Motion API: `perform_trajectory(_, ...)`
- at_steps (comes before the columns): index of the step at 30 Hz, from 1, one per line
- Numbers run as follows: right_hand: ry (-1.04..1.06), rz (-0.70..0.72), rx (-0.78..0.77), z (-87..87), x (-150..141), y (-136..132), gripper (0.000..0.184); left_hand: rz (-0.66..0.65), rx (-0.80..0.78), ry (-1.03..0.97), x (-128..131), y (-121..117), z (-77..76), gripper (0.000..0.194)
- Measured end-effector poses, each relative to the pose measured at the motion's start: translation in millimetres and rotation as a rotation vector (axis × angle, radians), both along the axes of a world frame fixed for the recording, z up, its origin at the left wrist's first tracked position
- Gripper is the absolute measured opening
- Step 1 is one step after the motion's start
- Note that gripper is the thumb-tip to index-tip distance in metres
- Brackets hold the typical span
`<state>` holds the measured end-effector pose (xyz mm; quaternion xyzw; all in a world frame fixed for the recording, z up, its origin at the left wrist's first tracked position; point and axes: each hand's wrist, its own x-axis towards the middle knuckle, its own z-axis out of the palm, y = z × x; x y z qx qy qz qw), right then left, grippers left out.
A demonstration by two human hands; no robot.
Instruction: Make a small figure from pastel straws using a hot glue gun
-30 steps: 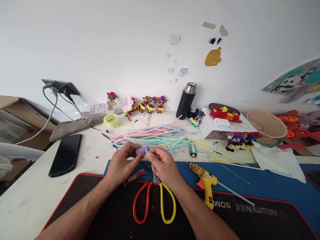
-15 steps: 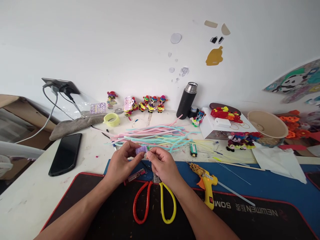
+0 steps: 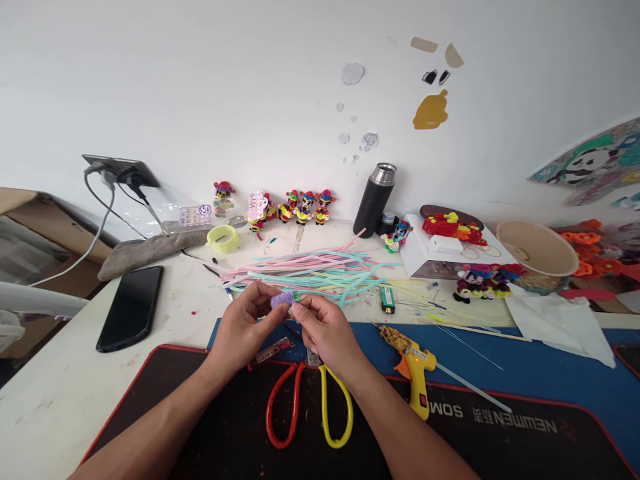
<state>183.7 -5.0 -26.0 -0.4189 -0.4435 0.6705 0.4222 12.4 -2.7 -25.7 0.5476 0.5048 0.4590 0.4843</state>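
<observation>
Between my two hands is a small purple coil of fuzzy pipe cleaner [image 3: 283, 299] with a bit of green at its right end. My left hand [image 3: 249, 328] pinches it from the left between thumb and fingers. The fingertips of my right hand [image 3: 325, 331] are closed at its green right end. Just below my hands lie scissors with one red handle [image 3: 283, 407] and one yellow handle [image 3: 338, 413]; their blades are mostly hidden by my right hand. A small lighter-like object with a printed wrapper [image 3: 271, 351] rests beside my left hand.
Behind my hands spreads a pile of pastel pipe cleaners [image 3: 300, 270]. At right are a yellow glue gun [image 3: 416, 373], a green box-cutter-like piece [image 3: 387, 299] and a white box [image 3: 425, 253]. A black flask [image 3: 373, 203], several small figures [image 3: 305, 210] and a phone [image 3: 131, 308] stand or lie around.
The purple coil has turned slightly between my fingers, showing more of its green end. Both hands stay in nearly the same place.
</observation>
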Motion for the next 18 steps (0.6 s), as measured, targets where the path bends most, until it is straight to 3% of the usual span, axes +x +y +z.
perform_trajectory(12,-0.014,-0.009,-0.006,-0.3,0.3,-0.5,0.036,0.021,-0.066,-0.091,6.1,-1.6,15.9,0.036)
perform_trajectory(18,-0.03,-0.009,0.004,-2.9,0.3,-0.5,0.041,-0.031,-0.105,-0.14,6.1,-1.9,16.9,0.035)
